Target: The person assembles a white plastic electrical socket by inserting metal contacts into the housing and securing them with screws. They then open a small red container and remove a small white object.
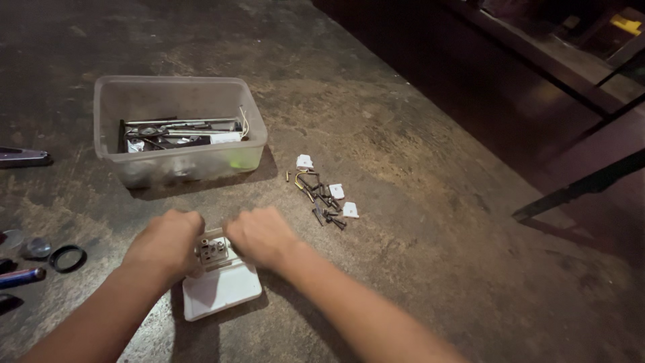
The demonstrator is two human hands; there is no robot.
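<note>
Both hands low centre on a rough dark worktop (416, 154), working one small part: left hand (164, 243) curled round the left side of a small grey socket insert (212, 250), right hand (261, 235) closed on its right side, fingers of both wrapped tight so the part only shows in the gap between them, so both are clenched on the insert. Insert sits at the upper edge of a white square faceplate (222, 290) lying flat on the worktop just under the hands; can't tell if insert and plate are joined. Behind the hands, a clear plastic tub (114, 91) with metal tools and white bits inside. To the right of the tub, well apart from the hands, a loose pile of dark screws (326, 202) mixed with a few small white clips (304, 161). Far left edge: black ring (67, 258), blue pen-like tool (20, 277), grey handle (20, 157) partly cut off by the frame
</note>
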